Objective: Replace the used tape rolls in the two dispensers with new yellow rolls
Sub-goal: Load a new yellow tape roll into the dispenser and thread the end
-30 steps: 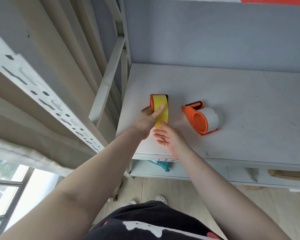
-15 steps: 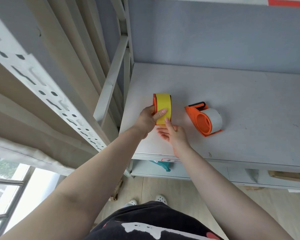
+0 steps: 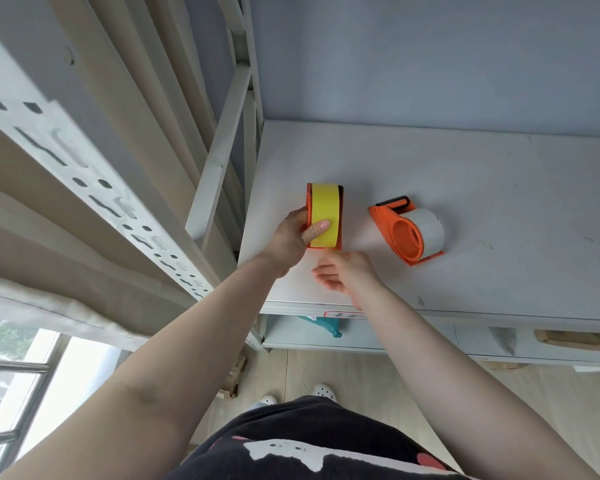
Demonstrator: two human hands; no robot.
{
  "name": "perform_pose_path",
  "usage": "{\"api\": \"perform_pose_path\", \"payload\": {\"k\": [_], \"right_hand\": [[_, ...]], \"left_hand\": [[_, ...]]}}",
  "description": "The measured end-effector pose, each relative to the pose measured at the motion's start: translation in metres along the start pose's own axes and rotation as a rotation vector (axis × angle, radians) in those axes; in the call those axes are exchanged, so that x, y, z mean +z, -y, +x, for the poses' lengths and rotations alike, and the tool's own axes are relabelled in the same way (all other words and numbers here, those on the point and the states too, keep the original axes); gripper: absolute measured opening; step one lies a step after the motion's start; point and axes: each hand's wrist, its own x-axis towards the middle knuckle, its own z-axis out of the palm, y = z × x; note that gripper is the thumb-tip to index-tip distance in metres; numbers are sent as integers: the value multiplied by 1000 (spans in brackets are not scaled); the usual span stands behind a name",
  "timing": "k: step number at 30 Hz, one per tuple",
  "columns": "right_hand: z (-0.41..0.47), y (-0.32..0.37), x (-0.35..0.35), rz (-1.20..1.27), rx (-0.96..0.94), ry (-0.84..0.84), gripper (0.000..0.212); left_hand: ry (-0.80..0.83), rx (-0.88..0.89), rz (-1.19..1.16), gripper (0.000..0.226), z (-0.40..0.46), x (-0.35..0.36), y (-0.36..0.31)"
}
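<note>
Two orange dispensers on the white desk (image 3: 465,168) — near one (image 3: 340,216) already loaded with a yellow roll (image 3: 324,211), far one (image 3: 407,233) just to its right, apart from it, lying on its side with a whitish used roll (image 3: 428,226) on the hub. So roughly halfway through, going by how things sit.

Left hand (image 3: 293,237) wrapped round the near dispenser, thumb laid flat across the yellow tape face, fingers hidden behind the orange frame. Right hand (image 3: 343,271) just below it, loosely curled, holding nothing as far as visible — index tip close to the bottom edge of the frame, hard to say whether touching.

Handling guess: light plastic shell, fairly stiff, probably slides easily on that smooth top. Tape face likely tacky only on the underside, so fine to press on. Best grabbed by the orange side walls, away from the cutter end — black blade strip looks sharp-ish on the far one. Used roll probably pops off the hub with a sideways pull while bracing the frame.

Desk top scuffed, a few small marks. Grey-blue wall behind, pale metal frame with slotted upright to the left, window lower left, shelf under the desk edge with something teal (image 3: 323,325) poking out, wood-look floor.
</note>
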Motion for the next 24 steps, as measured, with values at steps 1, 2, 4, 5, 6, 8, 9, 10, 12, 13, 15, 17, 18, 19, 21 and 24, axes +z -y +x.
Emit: {"api": "perform_pose_path", "payload": {"k": [1,2,4,5,6,8,9,10,12,13,15,17,18,19,21,24], "right_hand": [[-1,1,-2,-92,9,39,40],[-3,2,-4,-155,19,74,46],[-5,1,-6,-207,14,113,49],[-5,1,-7,-213,1,123,48],[-5,0,-8,-219,-7,127,46],[-7,-1,-12,-224,-11,119,40],[-6,-3,-14,-223,-21,94,37],[-6,-3,-17,-218,-52,48,34],[-1,-1,-23,-200,-172,-90,32],[1,1,-25,-190,-241,-161,33],[2,8,-24,-165,-332,-242,48],[2,14,-19,-148,-342,-234,68],[4,16,-17,-132,-332,-224,72],[3,18,-14,-108,-314,-217,74],[6,20,-11,-53,-265,-214,77],[8,23,-8,55,-242,-131,43]], "left_hand": [[6,-2,3,17,-1,0,0],[11,-5,3,18,-1,0,0],[23,-3,-7,20,-1,0,1],[26,1,-14,20,-2,0,1],[26,7,-16,21,-2,0,1],[25,8,-20,23,-3,0,1],[24,7,-22,25,-3,0,2],[21,8,-22,27,-3,0,4],[8,6,-14,32,-3,0,7],[3,3,-14,31,-3,0,8],[3,7,-41,22,-4,-1,9],[16,15,-67,16,-4,-2,8],[21,21,-74,17,-4,-1,8],[24,22,-79,18,-5,-1,7],[20,15,-94,20,-6,0,7],[7,14,-105,24,-5,-2,7]]}}
